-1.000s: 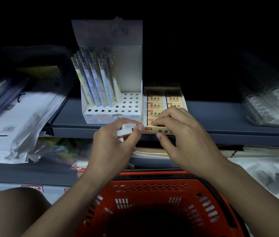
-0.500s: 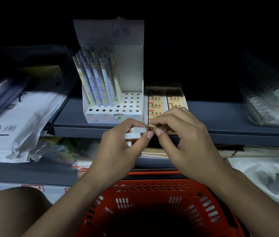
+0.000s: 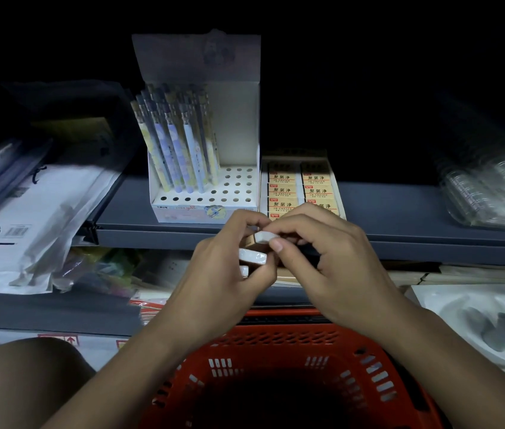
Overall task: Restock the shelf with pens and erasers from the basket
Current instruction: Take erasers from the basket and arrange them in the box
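Right hand (image 3: 335,258) has just pinched one eraser (image 3: 264,236) off the stack gripped in the left hand (image 3: 226,270), below the eraser box (image 3: 302,187) on the shelf (image 3: 400,212); placing it seems next

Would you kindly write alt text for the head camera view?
Two hands meet before a grey shelf: the right hand pinches one white eraser while the left hand holds more erasers. Behind stand a pen display box and an eraser box; a red basket sits below.

White plastic-wrapped packets (image 3: 31,218) lie left; spiral notebooks (image 3: 489,193) in clear wrap lie right.
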### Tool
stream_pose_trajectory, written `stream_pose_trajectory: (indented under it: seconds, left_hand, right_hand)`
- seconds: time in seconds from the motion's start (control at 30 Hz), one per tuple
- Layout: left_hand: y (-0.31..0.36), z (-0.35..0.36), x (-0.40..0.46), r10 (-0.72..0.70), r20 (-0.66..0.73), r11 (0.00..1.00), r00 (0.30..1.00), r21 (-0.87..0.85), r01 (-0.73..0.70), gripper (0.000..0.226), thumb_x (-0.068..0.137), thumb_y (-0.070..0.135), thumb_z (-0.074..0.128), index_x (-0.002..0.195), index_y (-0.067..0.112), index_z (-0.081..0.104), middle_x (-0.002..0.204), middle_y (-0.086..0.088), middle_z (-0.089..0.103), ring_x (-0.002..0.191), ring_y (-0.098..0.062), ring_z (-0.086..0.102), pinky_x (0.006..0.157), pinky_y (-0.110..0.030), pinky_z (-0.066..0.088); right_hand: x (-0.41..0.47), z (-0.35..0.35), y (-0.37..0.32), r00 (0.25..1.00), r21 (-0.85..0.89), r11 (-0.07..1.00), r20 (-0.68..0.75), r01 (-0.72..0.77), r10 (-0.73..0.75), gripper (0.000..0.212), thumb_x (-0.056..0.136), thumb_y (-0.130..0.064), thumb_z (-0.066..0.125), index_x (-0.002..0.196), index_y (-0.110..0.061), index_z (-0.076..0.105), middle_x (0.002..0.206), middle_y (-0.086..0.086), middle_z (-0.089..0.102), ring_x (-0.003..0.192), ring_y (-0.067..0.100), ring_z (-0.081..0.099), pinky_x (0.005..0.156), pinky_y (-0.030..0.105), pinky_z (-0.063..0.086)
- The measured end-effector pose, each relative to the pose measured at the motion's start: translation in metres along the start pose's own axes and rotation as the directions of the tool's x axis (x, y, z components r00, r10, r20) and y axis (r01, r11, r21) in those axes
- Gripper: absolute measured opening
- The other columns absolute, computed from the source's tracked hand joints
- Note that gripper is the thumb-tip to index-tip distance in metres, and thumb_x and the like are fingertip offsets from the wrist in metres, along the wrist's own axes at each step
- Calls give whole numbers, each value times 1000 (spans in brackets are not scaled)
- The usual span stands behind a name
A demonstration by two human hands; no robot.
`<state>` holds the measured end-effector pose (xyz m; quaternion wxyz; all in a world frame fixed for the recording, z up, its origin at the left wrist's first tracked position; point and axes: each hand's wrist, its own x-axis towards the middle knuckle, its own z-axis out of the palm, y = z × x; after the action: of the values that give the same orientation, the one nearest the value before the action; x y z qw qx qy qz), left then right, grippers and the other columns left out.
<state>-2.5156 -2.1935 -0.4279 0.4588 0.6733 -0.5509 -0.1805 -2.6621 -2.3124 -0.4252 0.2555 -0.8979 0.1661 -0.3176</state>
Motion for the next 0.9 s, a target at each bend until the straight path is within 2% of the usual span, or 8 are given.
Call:
stream_pose_trajectory:
  seconds: [0.07,0.17,0.3,0.43,0.57,0.67,0.8,0.9]
  left_hand:
    - [0,0,0,4,-22,1000,1000,4,-3,26,98,24,68,118,34,55,101,19,73,88,-7,72,70,-33,56]
    - [-2,0,0,0,-39,999,999,32,1,27,97,25,68,117,37,56,95,15,73,82,-13,71,66,-36,55]
    - [-3,-2,0,-14,-121,998,992,59,21,29,94,25,70,113,42,56,99,24,71,83,-4,69,60,-19,49]
    - [-6,-4,2,-26,-141,999,990,44,32,24,94,24,72,109,40,65,88,18,71,81,-18,69,63,-32,49]
    - [-5,-3,1,-22,-145,1000,989,-20,20,13,92,19,75,97,31,72,84,16,71,85,-11,69,71,-28,53]
    - [-8,-2,1,-13,-116,1000,993,-16,11,6,93,26,76,94,30,73,85,14,72,87,-12,70,74,-34,53]
    - [-9,1,0,78,-79,996,994,58,-74,6,92,31,74,90,27,71,85,18,72,89,-6,71,78,-32,55]
    - [-8,3,-1,145,-34,983,989,118,-140,7,93,31,72,94,25,73,89,19,72,89,-1,70,75,-25,54]
  right_hand:
    - [0,0,-2,999,40,998,-15,-40,41,16,102,-20,63,114,-19,74,104,-12,68,96,8,66,81,30,54]
    - [1,1,-3,990,128,984,-49,-126,134,17,102,-23,63,113,-22,75,100,-15,73,95,8,70,80,32,57]
    - [3,-2,-2,957,253,937,-100,-239,271,15,102,-26,62,109,-24,75,92,-16,75,88,8,72,76,35,60]
    - [5,-5,-4,928,350,894,-139,-281,346,12,102,-26,61,108,-29,71,93,-16,75,87,4,73,74,26,61]
    - [6,-6,-5,910,382,870,-142,-312,389,10,103,-25,62,112,-30,62,93,-15,77,90,12,74,79,41,61]
    - [7,-7,-7,906,418,856,-148,-305,396,15,99,-22,67,111,-29,61,94,-8,75,90,15,72,80,48,60]
    - [4,-6,-10,923,408,853,-58,-326,381,30,91,-21,77,116,-34,65,95,-12,70,78,12,72,78,43,62]
    - [3,-5,-9,938,413,848,52,-333,343,49,86,-19,84,129,-34,67,101,-9,73,89,15,75,82,44,64]
